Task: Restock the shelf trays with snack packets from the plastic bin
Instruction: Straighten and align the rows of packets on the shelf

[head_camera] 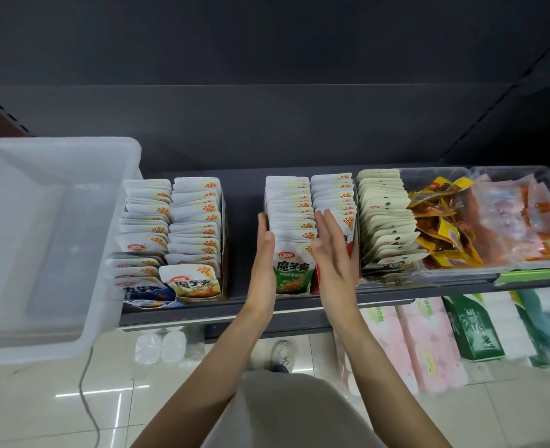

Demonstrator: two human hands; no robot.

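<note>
A row of white snack packets with a green front packet point(293, 266) stands in a shelf tray at the middle of the shelf. My left hand point(264, 253) lies flat against the left side of this row, fingers straight. My right hand point(331, 250) presses flat on its right side, between it and the neighbouring red-fronted row point(335, 195). Neither hand holds a packet. At the left, the clear plastic bin point(40, 240) sits on the shelf edge with nothing visible inside. Beside it stand two more rows of packets point(170, 227) in a cardboard tray.
A beige packet row point(383, 218) stands right of my hands, then clear trays of yellow-and-red snacks point(445, 221) and pink ones point(525, 218). A bare shelf gap point(244, 227) lies left of my left hand. Tissue packs point(428, 344) fill the lower shelf; tiled floor below.
</note>
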